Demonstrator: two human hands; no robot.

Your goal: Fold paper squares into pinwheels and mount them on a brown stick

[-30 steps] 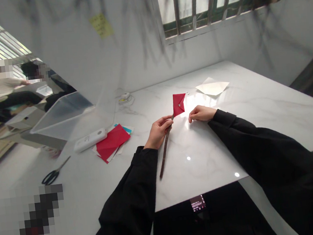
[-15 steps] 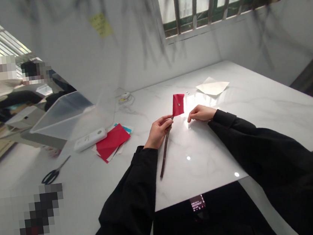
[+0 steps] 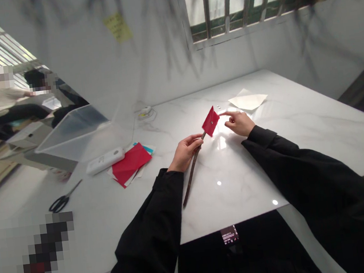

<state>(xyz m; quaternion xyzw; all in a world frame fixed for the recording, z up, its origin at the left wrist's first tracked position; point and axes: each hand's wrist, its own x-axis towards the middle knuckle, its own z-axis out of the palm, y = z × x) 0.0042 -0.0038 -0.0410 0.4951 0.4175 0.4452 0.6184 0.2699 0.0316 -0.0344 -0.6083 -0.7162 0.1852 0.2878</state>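
A small red paper pinwheel [image 3: 211,121] sits at the top end of a dark brown stick [image 3: 191,175], with a small shiny stud near its middle. My left hand [image 3: 185,152] is closed round the stick just below the paper, thumb and fingers pinching it. The stick's lower end slants down toward the front edge of the table. To the right, my right hand [image 3: 240,123] holds nothing; its index finger points at the red paper's right edge and the other fingers are curled. Whether the fingertip touches the paper I cannot tell.
A cream creased sheet [image 3: 248,100] and tiny shiny pieces [image 3: 218,107] lie behind my right hand. At left are red sheets [image 3: 131,164], a white device [image 3: 105,161], black-handled scissors [image 3: 60,204] and a clear plastic bin [image 3: 70,136]. Other people sit at far left.
The red paper has turned clockwise on the stick. My right hand has moved slightly up, its index finger now stretched out toward the paper. My left hand keeps its hold.
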